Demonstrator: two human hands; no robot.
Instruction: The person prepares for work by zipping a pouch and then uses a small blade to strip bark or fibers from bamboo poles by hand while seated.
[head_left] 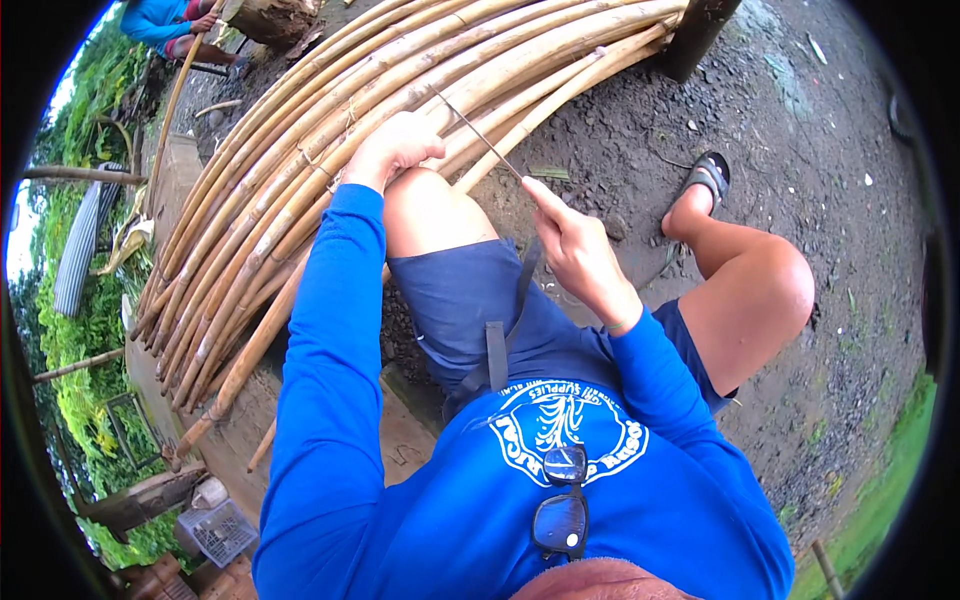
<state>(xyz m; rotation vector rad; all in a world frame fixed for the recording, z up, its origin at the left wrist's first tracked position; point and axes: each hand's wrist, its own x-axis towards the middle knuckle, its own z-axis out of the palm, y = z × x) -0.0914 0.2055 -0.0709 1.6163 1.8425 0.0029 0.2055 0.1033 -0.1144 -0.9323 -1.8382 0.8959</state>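
Observation:
My right hand (577, 245) is closed around the grip end of a long, thin knife (478, 133). Its narrow dark blade slants up and left, with the tip over the bamboo poles (290, 180). Beside my bent left knee, my left hand (402, 143) is curled over a pole in the bundle; its fingertips are partly hidden. The pale tan poles lie side by side in a thick sheaf, reaching from the upper right down to the lower left.
A dark post (697, 40) stands at the poles' upper right end. Another person (165, 22) is at the far upper left by a log (272, 18). A grey plastic crate (222, 530) sits lower left. My sandalled foot (700, 195) is on the dark, gravelly ground to the right.

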